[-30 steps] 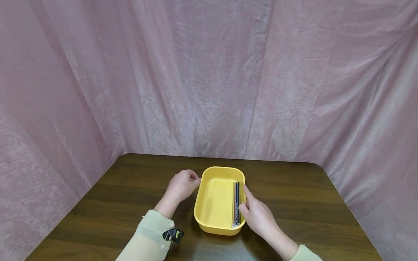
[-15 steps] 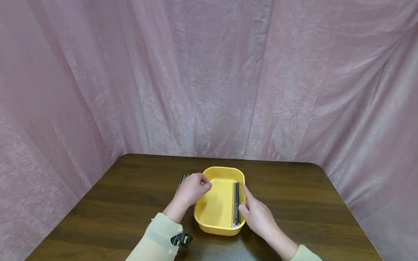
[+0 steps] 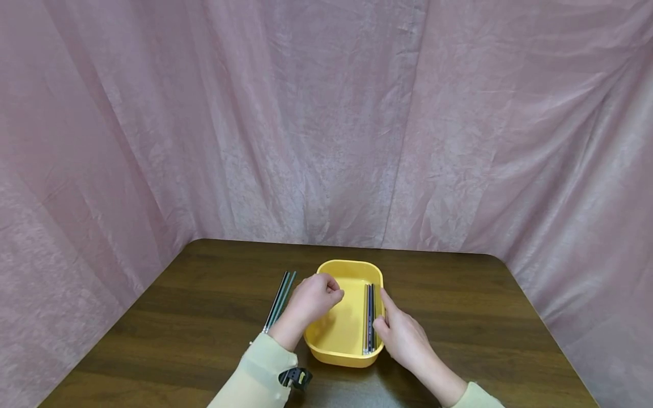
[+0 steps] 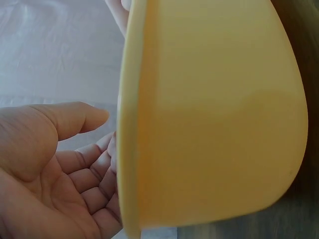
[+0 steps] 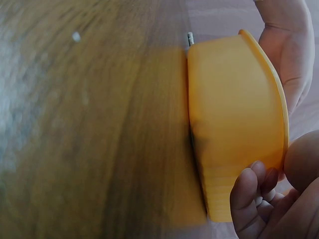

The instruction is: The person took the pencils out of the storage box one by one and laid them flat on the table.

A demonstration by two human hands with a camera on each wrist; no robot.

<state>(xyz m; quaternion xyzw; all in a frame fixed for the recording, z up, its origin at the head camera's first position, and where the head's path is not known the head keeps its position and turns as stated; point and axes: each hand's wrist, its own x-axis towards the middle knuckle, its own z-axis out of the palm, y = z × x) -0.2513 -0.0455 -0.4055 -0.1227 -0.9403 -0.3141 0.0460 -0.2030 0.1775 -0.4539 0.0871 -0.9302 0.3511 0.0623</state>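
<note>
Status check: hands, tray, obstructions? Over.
Left hand over yellow tray, nothing visibly held. Right hand gripping tray's right side. Inner sticks along that side; loose sticks left of tray. No obstruction apparent.

Pink curtain (image 3: pixel 326 124) behind brown table (image 3: pixel 469 306)

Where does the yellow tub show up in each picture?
Head: the yellow tub sits low, near the middle.
Left wrist: it fills the centre and much of the right.
Right wrist: right of centre, spanning most of the height.
Shared landmark: the left hand, over the tub, lower left and upper right, respectively.
</note>
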